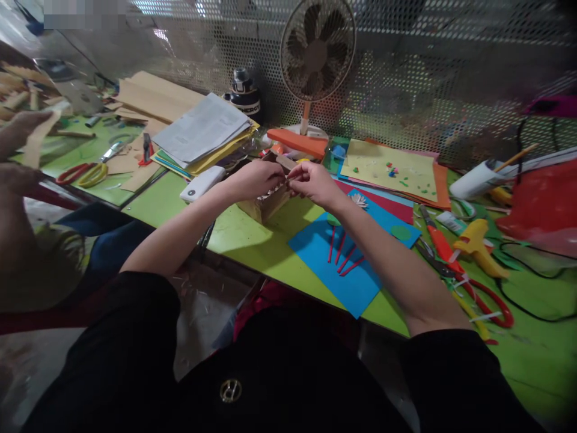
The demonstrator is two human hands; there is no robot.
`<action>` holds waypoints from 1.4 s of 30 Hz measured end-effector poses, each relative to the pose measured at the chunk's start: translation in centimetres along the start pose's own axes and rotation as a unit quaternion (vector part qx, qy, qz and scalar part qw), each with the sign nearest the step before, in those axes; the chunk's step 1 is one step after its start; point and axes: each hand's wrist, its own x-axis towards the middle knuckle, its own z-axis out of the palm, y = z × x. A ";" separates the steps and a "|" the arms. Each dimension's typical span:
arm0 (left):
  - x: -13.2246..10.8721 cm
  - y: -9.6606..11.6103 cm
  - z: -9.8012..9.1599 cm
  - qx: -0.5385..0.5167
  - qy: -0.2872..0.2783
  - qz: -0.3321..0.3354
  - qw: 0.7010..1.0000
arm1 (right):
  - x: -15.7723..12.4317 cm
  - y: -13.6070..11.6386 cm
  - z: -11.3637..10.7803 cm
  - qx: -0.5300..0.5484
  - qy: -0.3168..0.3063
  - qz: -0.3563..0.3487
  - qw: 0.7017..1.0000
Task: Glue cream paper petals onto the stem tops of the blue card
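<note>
My left hand [258,178] and my right hand [314,182] meet fingertip to fingertip above a small brown cardboard box [265,204] on the green table [252,240]. Both hands are closed in a pinch on a tiny pale piece that I cannot make out. Just right of the box lies a blue paper sheet [347,270] with several thin red strips [343,252] glued on it. A small white paper flower [359,200] lies beside my right wrist.
Red-handled scissors [455,264] and a yellow glue gun [478,246] lie at the right. A stack of papers [202,129], a white power bank [202,183], coloured sheets [392,171] and a fan [317,54] stand behind. Another person's hands [18,150] work at the far left, near yellow-red scissors [85,173].
</note>
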 end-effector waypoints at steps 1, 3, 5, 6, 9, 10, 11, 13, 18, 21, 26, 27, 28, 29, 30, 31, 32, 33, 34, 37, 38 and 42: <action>0.0 0.4 0.0 0.028 -0.004 -0.005 1.000 | -0.2 0.0 0.0 -0.009 0.010 -0.008 1.000; -0.1 1.5 0.0 0.086 -0.010 -0.019 0.996 | -0.5 0.1 0.0 -0.019 0.031 -0.024 0.999; -0.2 2.7 0.0 0.134 -0.012 -0.031 0.990 | -0.7 0.1 -0.1 -0.014 0.047 -0.034 0.998; -0.2 3.2 0.0 0.151 -0.010 -0.033 0.988 | -0.8 0.0 -0.1 -0.006 0.053 -0.034 0.998; -0.1 3.9 0.3 0.170 0.002 -0.026 0.985 | -1.1 -0.1 -0.5 0.018 0.061 -0.026 0.998; 0.0 3.9 0.5 0.168 0.007 -0.023 0.986 | -1.2 -0.2 -0.7 0.023 0.061 -0.022 0.998; 0.2 3.8 0.7 0.160 0.014 -0.023 0.987 | -1.4 -0.2 -0.9 0.028 0.062 -0.019 0.998; 0.5 3.5 1.0 0.129 0.031 -0.029 0.991 | -1.8 -0.3 -1.3 0.038 0.063 -0.018 0.997; 1.1 3.3 1.2 -0.013 0.066 -0.032 0.997 | -2.6 0.1 -2.4 0.068 0.056 -0.023 0.996; 1.3 3.8 1.0 -0.076 0.063 -0.024 0.995 | -3.0 0.5 -3.0 0.088 0.057 -0.030 0.994; 1.7 4.6 1.2 -0.065 0.057 -0.017 0.996 | -3.5 1.0 -3.6 0.106 0.057 -0.029 0.992; 1.8 4.6 1.3 -0.053 0.059 -0.022 0.997 | -3.6 1.0 -3.7 0.107 0.057 -0.030 0.992; 1.9 4.5 1.4 -0.041 0.062 -0.034 0.997 | -3.8 1.1 -3.8 0.107 0.058 -0.030 0.992; 2.0 4.4 1.5 -0.028 0.063 -0.050 0.996 | -3.9 1.1 -3.9 0.107 0.059 -0.029 0.992; 2.1 4.3 1.6 -0.015 0.061 -0.067 0.996 | -4.0 1.1 -4.1 0.106 0.060 -0.027 0.992; 2.1 4.1 1.8 -0.001 0.054 -0.080 0.995 | -4.2 1.2 -4.3 0.104 0.062 -0.024 0.992; 2.1 3.9 1.9 0.014 0.043 -0.090 0.995 | -4.4 1.2 -4.6 0.101 0.063 -0.020 0.993; 2.1 3.8 2.0 0.030 0.030 -0.095 0.995 | -4.6 1.2 -4.8 0.099 0.064 -0.017 0.993; 2.0 3.7 2.1 0.048 0.018 -0.097 0.994 | -4.8 1.3 -5.1 0.098 0.065 -0.015 0.993; 1.3 4.3 2.1 0.096 0.022 -0.100 0.990 | -5.4 1.6 -5.7 0.099 0.057 -0.010 0.993; 1.0 4.7 2.1 0.104 0.037 -0.094 0.989 | -5.6 1.7 -5.9 0.098 0.052 -0.007 0.994; 0.1 6.4 1.9 0.055 0.070 -0.018 0.996 | -6.9 2.2 -6.1 0.078 0.022 0.008 0.997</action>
